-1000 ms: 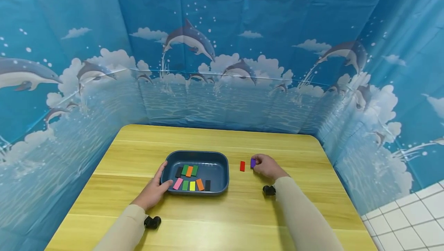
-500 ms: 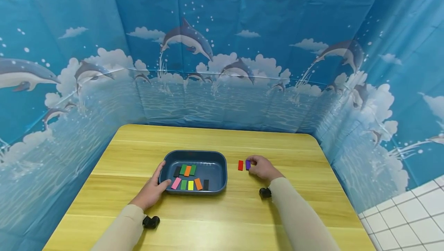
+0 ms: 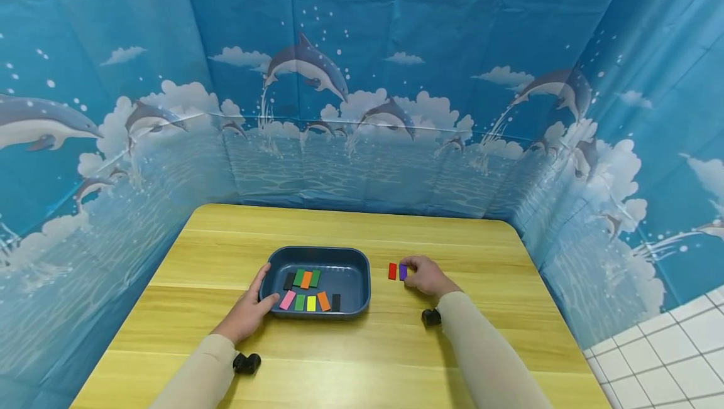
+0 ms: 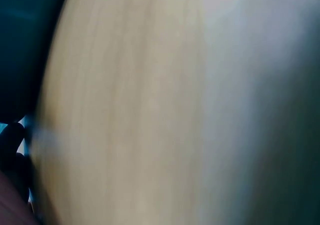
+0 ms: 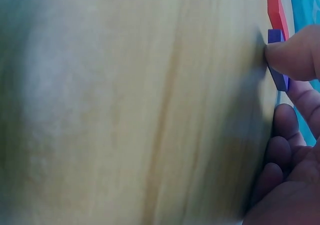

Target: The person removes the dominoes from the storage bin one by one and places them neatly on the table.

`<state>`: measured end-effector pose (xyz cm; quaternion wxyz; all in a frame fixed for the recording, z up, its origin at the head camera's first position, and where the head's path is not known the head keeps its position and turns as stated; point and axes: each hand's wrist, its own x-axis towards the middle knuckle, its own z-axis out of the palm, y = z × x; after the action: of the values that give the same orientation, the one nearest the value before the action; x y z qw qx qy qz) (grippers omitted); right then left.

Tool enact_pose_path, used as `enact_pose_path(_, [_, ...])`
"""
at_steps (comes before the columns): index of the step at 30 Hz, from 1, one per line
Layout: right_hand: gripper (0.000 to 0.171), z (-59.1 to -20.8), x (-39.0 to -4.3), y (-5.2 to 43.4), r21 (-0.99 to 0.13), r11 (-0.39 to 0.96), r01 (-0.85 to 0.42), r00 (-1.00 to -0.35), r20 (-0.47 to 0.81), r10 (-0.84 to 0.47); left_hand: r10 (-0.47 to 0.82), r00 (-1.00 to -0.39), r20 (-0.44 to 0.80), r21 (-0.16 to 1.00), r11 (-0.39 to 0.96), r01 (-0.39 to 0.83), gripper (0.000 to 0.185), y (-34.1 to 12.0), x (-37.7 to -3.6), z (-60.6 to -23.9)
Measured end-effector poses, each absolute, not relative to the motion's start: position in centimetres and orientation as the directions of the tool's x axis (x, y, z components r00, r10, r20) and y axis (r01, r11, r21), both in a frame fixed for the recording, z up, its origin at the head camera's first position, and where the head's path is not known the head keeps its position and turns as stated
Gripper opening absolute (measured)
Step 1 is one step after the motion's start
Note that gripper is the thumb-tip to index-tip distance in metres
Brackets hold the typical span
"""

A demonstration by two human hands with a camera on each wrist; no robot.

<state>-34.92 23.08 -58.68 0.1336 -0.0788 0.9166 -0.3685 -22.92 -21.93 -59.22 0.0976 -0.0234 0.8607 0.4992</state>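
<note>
At the left end of a dark blue rectangular tray, my left hand holds the corner, its thumb over the rim and its fingers along the outer side. My right hand pinches a small purple block between thumb and index finger, low at the tabletop. Just left of it lies a red block, with a narrow gap between them in the head view. The right wrist view shows the thumb on the face of the purple block, the red block beyond it and the other fingers curled.
Inside the tray lie several flat blocks, among them a pink block, a yellow block and an orange block. The wooden table ends at a dolphin-print curtain behind.
My right hand has slid the purple block left, closer to the red block, then moved only slightly in the last half second. The left hand has stayed at the tray.
</note>
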Motion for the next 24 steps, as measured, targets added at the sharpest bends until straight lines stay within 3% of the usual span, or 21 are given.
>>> enact_pose_path(24, [0.055, -58.85, -34.79, 23.18, -0.721, 0.692, -0.026, -0.954, -0.189, -0.233, 0.058, -0.985, -0.165, 0.859, 0.499, -0.115, 0.078, -21.92, -23.08, -59.59])
